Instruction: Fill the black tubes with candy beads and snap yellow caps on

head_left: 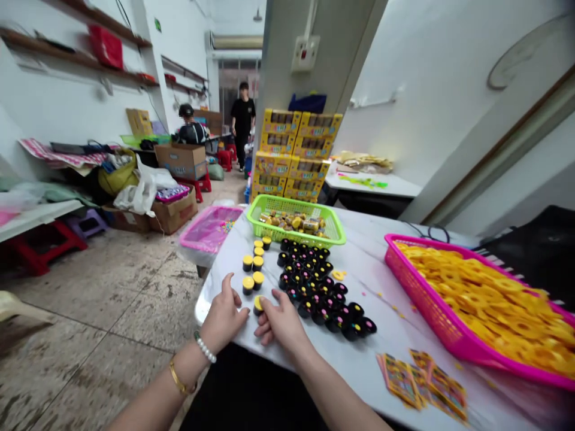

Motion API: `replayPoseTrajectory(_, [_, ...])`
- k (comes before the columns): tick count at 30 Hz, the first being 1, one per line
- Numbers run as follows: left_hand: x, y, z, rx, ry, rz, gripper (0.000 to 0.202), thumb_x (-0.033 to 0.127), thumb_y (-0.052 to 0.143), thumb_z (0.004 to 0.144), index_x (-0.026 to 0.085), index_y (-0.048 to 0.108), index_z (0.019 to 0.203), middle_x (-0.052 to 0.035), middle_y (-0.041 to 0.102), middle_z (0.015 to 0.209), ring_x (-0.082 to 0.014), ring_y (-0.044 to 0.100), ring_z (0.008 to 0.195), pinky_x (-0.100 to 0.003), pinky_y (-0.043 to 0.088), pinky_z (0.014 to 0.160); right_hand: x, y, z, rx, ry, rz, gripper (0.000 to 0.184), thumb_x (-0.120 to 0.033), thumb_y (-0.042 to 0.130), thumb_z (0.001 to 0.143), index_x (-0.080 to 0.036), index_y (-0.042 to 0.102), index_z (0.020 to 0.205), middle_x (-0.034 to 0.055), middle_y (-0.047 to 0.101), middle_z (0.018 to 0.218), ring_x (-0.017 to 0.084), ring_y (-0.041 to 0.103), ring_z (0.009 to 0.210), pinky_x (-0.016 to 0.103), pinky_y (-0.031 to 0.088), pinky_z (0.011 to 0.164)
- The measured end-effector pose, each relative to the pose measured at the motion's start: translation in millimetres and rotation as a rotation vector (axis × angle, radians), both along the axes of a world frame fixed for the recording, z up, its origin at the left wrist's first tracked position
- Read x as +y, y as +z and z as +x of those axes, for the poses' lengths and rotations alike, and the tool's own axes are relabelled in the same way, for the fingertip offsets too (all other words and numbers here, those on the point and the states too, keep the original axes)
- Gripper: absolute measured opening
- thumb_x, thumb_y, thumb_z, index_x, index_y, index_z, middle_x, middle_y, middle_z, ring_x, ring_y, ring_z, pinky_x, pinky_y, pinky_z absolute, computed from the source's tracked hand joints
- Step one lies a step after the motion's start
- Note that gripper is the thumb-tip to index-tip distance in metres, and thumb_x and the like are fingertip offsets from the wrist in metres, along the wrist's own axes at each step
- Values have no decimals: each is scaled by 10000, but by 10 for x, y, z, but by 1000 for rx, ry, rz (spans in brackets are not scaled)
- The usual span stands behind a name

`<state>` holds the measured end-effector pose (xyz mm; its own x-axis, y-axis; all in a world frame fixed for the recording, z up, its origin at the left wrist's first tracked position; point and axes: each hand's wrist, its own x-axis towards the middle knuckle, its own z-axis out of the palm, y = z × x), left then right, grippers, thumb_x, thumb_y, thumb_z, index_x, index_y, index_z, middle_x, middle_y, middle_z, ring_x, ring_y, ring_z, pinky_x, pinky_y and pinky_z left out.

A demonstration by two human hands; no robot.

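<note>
My right hand [282, 322] has its fingers closed at the side of a small black cup with a yellow lid [257, 304], near the table's front edge. Just left of it, my left hand [227, 312] holds nothing, its thumb and fingers apart. Several more lidded black cups [248, 284] stand upright in a loose double row beyond my hands. To the right, a block of lidless black cups [309, 278] shows small pink, yellow and blue bits inside. A yellow ring-shaped piece [339, 275] lies beside that block.
A pink basket [431, 317] full of yellow plastic pieces stands at right, with printed cards [422, 383] before it. Behind the cups is a green basket [338, 230] of small packed items. A pink tray [191, 230] adjoins the table's left side. Stacked yellow boxes [291, 152] rise behind.
</note>
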<state>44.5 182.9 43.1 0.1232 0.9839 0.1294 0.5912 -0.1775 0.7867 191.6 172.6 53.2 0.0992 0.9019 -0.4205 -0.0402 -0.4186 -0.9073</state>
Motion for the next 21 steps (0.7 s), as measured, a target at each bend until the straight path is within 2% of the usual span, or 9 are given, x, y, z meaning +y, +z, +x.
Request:
replayPoseTrajectory(2, [248, 29, -65, 52, 1, -57, 965, 158, 664, 687, 131, 137, 1495, 43, 586, 769, -146, 593, 681, -241, 456, 638, 156, -20, -49, -15, -26, 9, 826, -381, 577, 873, -109, 104, 1493, -60, 570, 516, 219, 645, 411, 240, 465, 290])
replayPoseTrajectory(4, [497, 56, -73, 90, -66, -109, 1097, 196, 726, 627, 110, 98, 1522, 9, 639, 816, -176, 615, 743, -250, 457, 653, 307, -58, -78, -31, -47, 24, 869, -392, 583, 869, -115, 62, 1506, -63, 557, 505, 228, 643, 406, 243, 460, 280])
replayPoseTrajectory(6, [739, 70, -48, 109, -159, -133, 1194, 238, 786, 554, 101, 113, 1531, -82, 689, 1004, -239, 649, 900, -289, 490, 741, 456, -107, -101, -58, -74, 42, 892, -415, 589, 859, -107, 52, 1502, -75, 525, 479, 238, 632, 386, 243, 442, 257])
replayPoseTrajectory(9, [1081, 59, -4, 170, -256, -135, 1256, 243, 851, 415, 120, 247, 1510, -177, 607, 1298, -331, 586, 1168, -348, 480, 934, 666, -170, -132, -89, -122, 78, 859, -473, 600, 839, -90, 142, 1456, -94, 465, 442, 255, 614, 357, 237, 406, 222])
replayPoseTrajectory(11, [1267, 45, 11, 247, -282, -104, 1189, 241, 866, 365, 142, 385, 1447, -174, 587, 1341, -350, 569, 1203, -362, 472, 969, 766, -180, -150, -94, -140, 105, 757, -498, 588, 841, -102, 243, 1387, -97, 446, 436, 255, 616, 356, 234, 408, 221])
replayPoseTrajectory(14, [1419, 47, 10, 323, -322, -74, 1014, 259, 871, 363, 172, 528, 1313, -122, 665, 1240, -323, 639, 1086, -348, 514, 895, 827, -128, -185, -157, -138, 128, 578, -504, 564, 859, -123, 372, 1249, -75, 480, 462, 235, 610, 343, 237, 416, 222])
replayPoseTrajectory(17, [1457, 89, -4, 340, -366, -83, 841, 278, 852, 428, 199, 574, 1217, -54, 716, 1118, -269, 674, 976, -304, 529, 813, 851, -44, -227, -192, -129, 113, 510, -507, 606, 845, -137, 445, 1157, -11, 589, 544, 189, 588, 313, 221, 418, 230])
replayPoseTrajectory(21, [1603, 148, 17, 381, -376, -70, 810, 267, 824, 473, 168, 552, 1230, -101, 681, 1172, -304, 638, 1050, -329, 496, 877, 1004, 3, -245, -145, -136, 57, 469, -460, 600, 880, -118, 468, 1173, 65, 682, 682, 143, 619, 372, 197, 483, 307])
